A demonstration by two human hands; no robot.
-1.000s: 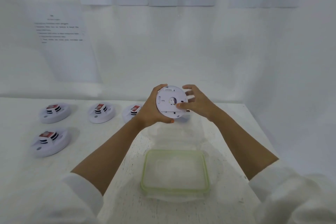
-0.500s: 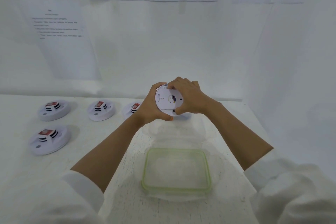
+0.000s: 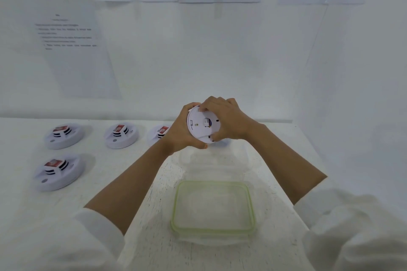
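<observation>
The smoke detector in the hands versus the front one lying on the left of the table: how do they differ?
The held detector is lifted above the table, gripped by the left hand and right hand; the table detector lies flat, untouched. The held detector shows its flat back, the table detector its raised front with a red label. Both are round and white.
</observation>
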